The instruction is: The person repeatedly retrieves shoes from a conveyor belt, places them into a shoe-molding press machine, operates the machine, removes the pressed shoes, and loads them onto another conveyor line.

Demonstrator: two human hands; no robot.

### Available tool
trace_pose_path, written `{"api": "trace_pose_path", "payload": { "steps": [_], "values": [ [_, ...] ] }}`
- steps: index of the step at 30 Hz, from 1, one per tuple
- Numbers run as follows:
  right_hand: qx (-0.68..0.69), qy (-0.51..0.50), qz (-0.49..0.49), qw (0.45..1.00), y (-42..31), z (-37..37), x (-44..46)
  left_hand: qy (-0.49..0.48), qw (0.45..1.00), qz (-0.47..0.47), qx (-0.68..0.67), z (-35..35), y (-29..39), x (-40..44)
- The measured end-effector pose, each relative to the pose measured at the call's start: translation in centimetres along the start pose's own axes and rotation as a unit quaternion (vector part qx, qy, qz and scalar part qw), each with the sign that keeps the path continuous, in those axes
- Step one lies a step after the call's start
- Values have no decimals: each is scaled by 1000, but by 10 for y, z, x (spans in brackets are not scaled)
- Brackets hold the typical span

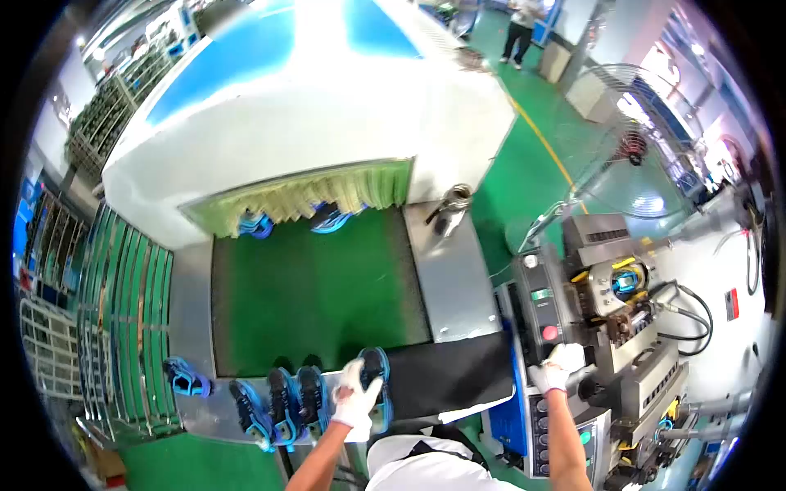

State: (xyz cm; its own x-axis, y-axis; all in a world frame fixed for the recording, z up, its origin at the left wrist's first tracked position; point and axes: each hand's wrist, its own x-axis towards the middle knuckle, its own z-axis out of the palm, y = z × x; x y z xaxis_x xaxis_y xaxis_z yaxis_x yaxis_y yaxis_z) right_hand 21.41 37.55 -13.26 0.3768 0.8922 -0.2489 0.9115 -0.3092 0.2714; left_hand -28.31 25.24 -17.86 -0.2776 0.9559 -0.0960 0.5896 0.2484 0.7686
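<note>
My left hand (358, 394), in a white glove, is closed on a blue and black shoe (377, 367) at the right end of a row. Beside it on the metal ledge stand more blue and black shoes (283, 401), lined up side by side. My right hand (558, 366), also gloved in white, lies at the control panel (540, 299) just below a red button (549, 333). Its fingers look extended, with nothing visible in them; whether it presses a control is hidden.
A green conveyor belt (315, 286) runs under a fabric curtain (311, 195), where two more shoes (327, 219) show. A black mat (449, 372) lies between my hands. At right stands a machine (647, 372) with a blue shoe part (626, 281) in it, behind it a fan (630, 147).
</note>
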Motion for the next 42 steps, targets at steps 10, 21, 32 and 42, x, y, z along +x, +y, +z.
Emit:
{"api": "trace_pose_path", "payload": {
  "steps": [10, 21, 32, 42],
  "values": [
    [80, -3, 5, 997, -29, 26, -159, 135, 984, -18, 116, -79, -193, 246],
    [265, -179, 268, 909, 159, 260, -298, 242, 929, -76, 271, -263, -209, 487],
    [274, -228, 179, 917, 10, 108, -318, 275, 903, -37, 328, -253, -289, 506],
    [334, -322, 176, 868, -38, 109, -290, 322, 863, 86, 381, -235, -312, 388]
  ]
}}
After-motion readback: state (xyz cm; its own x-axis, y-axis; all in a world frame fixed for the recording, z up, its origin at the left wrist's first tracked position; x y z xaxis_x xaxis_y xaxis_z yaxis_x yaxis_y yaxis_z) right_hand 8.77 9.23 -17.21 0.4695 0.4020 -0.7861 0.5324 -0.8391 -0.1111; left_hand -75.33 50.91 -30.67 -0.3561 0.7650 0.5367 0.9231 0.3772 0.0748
